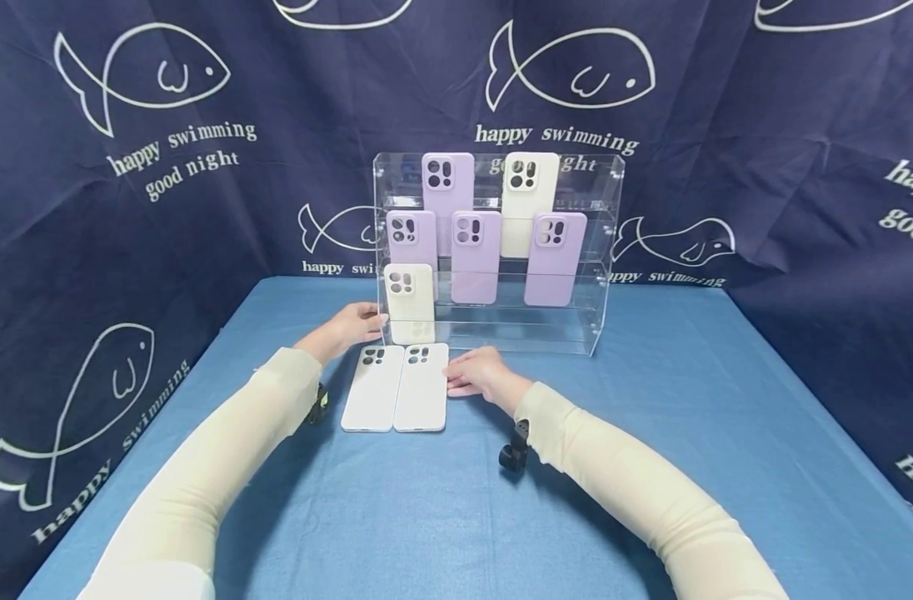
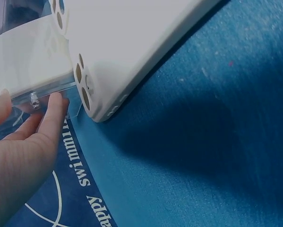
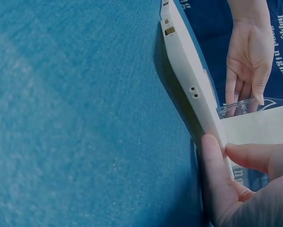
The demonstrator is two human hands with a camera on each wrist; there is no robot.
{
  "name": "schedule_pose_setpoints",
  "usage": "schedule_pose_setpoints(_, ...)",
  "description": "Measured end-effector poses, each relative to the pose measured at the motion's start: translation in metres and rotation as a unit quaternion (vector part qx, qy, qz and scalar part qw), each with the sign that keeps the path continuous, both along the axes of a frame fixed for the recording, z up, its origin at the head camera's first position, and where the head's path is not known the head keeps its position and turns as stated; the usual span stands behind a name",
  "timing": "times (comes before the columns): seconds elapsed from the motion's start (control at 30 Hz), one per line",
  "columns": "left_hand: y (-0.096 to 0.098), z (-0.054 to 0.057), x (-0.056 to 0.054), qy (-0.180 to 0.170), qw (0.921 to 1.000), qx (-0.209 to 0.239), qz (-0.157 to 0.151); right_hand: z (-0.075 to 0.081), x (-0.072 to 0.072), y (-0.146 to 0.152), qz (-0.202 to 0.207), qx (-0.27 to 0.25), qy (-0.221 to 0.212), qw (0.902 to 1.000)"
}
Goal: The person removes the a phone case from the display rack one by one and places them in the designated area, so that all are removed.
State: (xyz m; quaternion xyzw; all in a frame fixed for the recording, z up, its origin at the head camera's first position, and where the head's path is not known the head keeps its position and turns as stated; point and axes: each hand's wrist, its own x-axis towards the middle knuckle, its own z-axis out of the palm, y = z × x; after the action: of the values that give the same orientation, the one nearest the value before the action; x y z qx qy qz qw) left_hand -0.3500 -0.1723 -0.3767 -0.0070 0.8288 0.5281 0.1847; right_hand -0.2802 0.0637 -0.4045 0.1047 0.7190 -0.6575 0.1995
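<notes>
Right now, a white phone case (image 1: 421,388) lies on the blue cloth (image 1: 456,517) just below the middle of the frame, its right edge pinched between thumb and finger of the right hand (image 1: 477,372). Its left edge meets a second white case (image 1: 372,390). Just above, the clear stand (image 1: 516,335) bears a white case (image 1: 412,304) at lower left, four purple cases (image 1: 476,258) in the higher rows and another white case (image 1: 532,196) at upper right. The left hand (image 1: 355,323) is at the stand's lower left side, fingers fairly straight and thumb apart from them; how firmly it presses cannot be told. The step in hand looks like racking cases, with the right one being taken up; the next move probably calls for a firm edge grip, without dragging the neighbour, and a tilt toward the lowest ledge. The upper cases are partly covered by those in front, glare blurs the ledges, the right hand's remaining fingers are mostly hidden, and the left wrist view cuts off part of that hand.
</notes>
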Motion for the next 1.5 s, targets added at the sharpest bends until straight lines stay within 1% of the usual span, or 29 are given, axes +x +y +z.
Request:
schedule_pose_setpoints(0.2, 0.0, -0.002, -0.001, -0.002, 1.0, 0.0, -0.002, -0.002, 0.002, 0.001, -0.008, -0.002, 0.006, 1.0)
schedule_pose_setpoints(0.43, 0.0, -0.004, -0.001, 0.001, 0.9997, 0.024, 0.004, -0.003, 0.002, 0.004, -0.009, -0.007, 0.012, 0.9999)
schedule_pose_setpoints(0.57, -0.001, -0.004, 0.0, -0.002, 0.9999, 0.014, 0.003, -0.003, 0.003, 0.005, -0.006, -0.007, 0.009, 0.9999)
schedule_pose_setpoints(0.7, 0.0, -0.005, 0.001, -0.003, 1.0, 0.006, -0.001, -0.004, 0.004, 0.006, -0.005, -0.007, 0.018, 0.9998)
schedule_pose_setpoints(0.9, -0.002, -0.006, 0.0, -0.005, 0.9997, 0.022, 0.0, -0.003, 0.005, 0.006, -0.001, -0.007, 0.028, 0.9996)
schedule_pose_setpoints(1.13, 0.0, -0.002, 0.0, 0.0, 0.9999, 0.015, -0.002, -0.002, 0.005, 0.009, 0.0, -0.004, 0.031, 0.9995)
schedule_pose_setpoints(1.27, 0.001, 0.0, 0.0, 0.003, 0.9998, 0.019, 0.001, 0.0, 0.005, 0.01, 0.004, -0.01, 0.039, 0.9992)
schedule_pose_setpoints(1.33, 0.002, 0.001, 0.0, 0.001, 0.9997, 0.025, 0.003, 0.001, 0.005, 0.011, 0.007, -0.013, 0.041, 0.9991)
schedule_pose_setpoints(1.5, 0.002, 0.005, 0.0, -0.007, 0.9998, 0.017, 0.001, 0.005, 0.007, 0.011, 0.01, -0.01, 0.043, 0.999)
